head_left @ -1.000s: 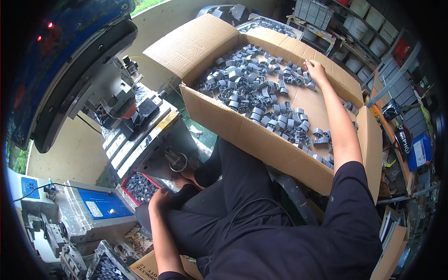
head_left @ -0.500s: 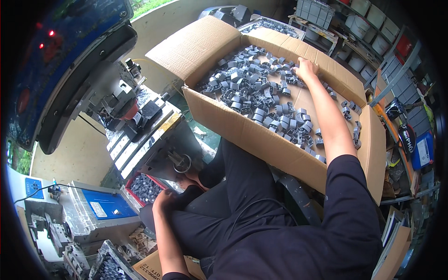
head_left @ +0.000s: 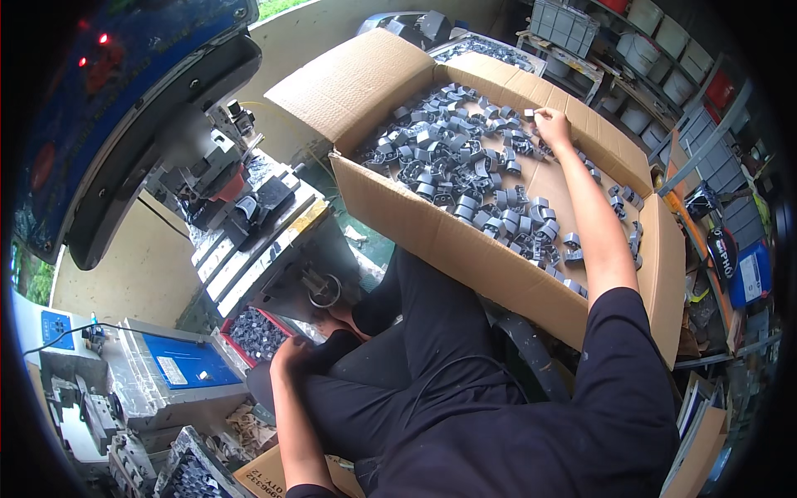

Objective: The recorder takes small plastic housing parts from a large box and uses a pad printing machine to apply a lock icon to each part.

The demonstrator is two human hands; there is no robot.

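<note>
Nearest: my left grip [head_left: 289,354] against dark trouser leg [head_left: 332,398], finger state I cannot tell; red rectangular tray [head_left: 278,320] of small grey parts just beyond. Brown cardboard box [head_left: 440,228] next, near wall standing between lap and loose curved grey parts [head_left: 448,149]. My right grip [head_left: 554,129], inside box's far side, pinches small grey block [head_left: 529,114] at fingertips. Farther: surface [head_left: 541,63] bearing more parts.

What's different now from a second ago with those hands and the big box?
The right hand has moved a little left over the cardboard box, toward the heaped grey parts, and now appears to pinch one small grey part. The left hand stayed low, near the red tray; the box stayed put.
</note>
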